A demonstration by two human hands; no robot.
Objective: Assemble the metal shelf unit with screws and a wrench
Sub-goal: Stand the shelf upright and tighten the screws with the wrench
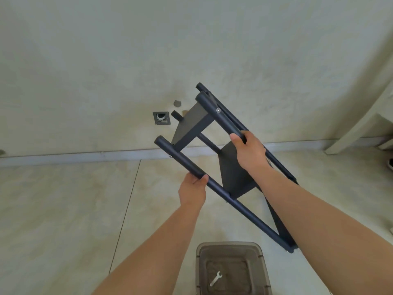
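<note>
Both hands hold the black metal shelf unit (229,167) tilted above the tiled floor (63,209): left hand (192,189) curled round one post, right hand (248,152) round another. It looks rigid, light, smooth-coated; mid-post grips suit. The wrench (215,278) lies in the bin (231,248).

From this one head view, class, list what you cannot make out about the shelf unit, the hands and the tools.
- Shelf unit: far posts partly hidden by the right forearm.
- Left hand and right hand: fingertips hidden, curled behind the posts.
- Wrench: too small to size.
- Plastic bin: cut by the bottom edge.
- Loose screws: none discernible.
</note>
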